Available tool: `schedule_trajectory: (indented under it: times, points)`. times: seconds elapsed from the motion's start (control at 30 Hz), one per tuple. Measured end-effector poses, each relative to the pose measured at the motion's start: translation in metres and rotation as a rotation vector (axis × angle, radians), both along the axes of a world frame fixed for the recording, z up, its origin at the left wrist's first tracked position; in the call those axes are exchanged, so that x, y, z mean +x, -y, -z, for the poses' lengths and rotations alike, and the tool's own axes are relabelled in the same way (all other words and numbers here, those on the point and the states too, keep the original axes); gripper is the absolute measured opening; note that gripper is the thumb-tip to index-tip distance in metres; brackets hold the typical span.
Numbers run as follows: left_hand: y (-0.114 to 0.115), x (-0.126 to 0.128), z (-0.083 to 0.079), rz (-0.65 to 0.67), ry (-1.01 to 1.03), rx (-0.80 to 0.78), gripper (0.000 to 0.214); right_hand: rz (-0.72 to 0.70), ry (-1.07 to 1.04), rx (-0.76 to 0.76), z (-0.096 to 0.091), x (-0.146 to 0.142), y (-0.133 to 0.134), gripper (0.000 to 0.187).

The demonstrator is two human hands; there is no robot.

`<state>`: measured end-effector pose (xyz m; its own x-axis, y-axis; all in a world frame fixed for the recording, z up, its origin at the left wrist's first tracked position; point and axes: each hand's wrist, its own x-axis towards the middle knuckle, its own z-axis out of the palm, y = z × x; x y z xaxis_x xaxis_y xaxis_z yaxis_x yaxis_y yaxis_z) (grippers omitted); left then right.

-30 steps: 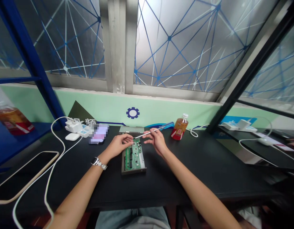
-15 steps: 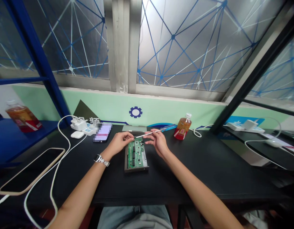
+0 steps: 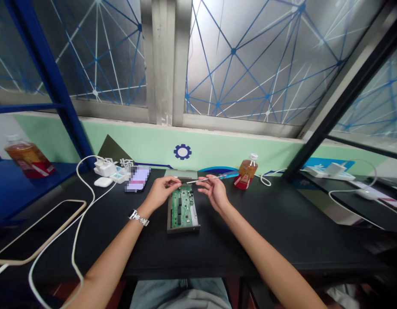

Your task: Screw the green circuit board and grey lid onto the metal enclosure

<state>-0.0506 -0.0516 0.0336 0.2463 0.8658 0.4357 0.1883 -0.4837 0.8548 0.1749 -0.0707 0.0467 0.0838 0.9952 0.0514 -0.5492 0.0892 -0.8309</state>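
Observation:
A green circuit board in a grey metal tray (image 3: 182, 210) lies on the black desk (image 3: 218, 240) in front of me. My left hand (image 3: 162, 190) hovers over the board's far left corner, fingers pinched together at the tip of a screwdriver (image 3: 214, 177). My right hand (image 3: 214, 191) holds that screwdriver by its thin metal shaft; its blue handle points right, toward the bottle. A silver watch sits on my left wrist.
An orange drink bottle (image 3: 246, 173) stands right of the board. A phone with a lit screen (image 3: 138, 178), white chargers (image 3: 105, 168) and an earbud case lie to the left. A dark phone (image 3: 37, 231) on a white cable lies at left front. Another bottle (image 3: 27, 159) rests on a blue shelf.
The screwdriver has levelled out and both hands have lifted slightly toward the board's far edge. The view has shifted a little, so the dark phone shows more fully.

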Motion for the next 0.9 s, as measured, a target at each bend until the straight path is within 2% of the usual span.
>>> schedule_trajectory:
  times: [0.6, 0.73, 0.9]
  points:
    - [0.004, 0.008, 0.003, 0.002, 0.039, 0.019, 0.026, -0.018, -0.060, -0.057, 0.002, -0.002, 0.000, 0.008]
    - [0.007, 0.011, 0.003, -0.044, 0.065, 0.047, 0.026, -0.023, -0.115, -0.103, 0.004, -0.001, -0.002, 0.011]
    - [0.008, 0.013, 0.003, -0.013, 0.086, 0.052, 0.027, -0.035, -0.182, -0.166, 0.007, 0.000, -0.005, 0.014]
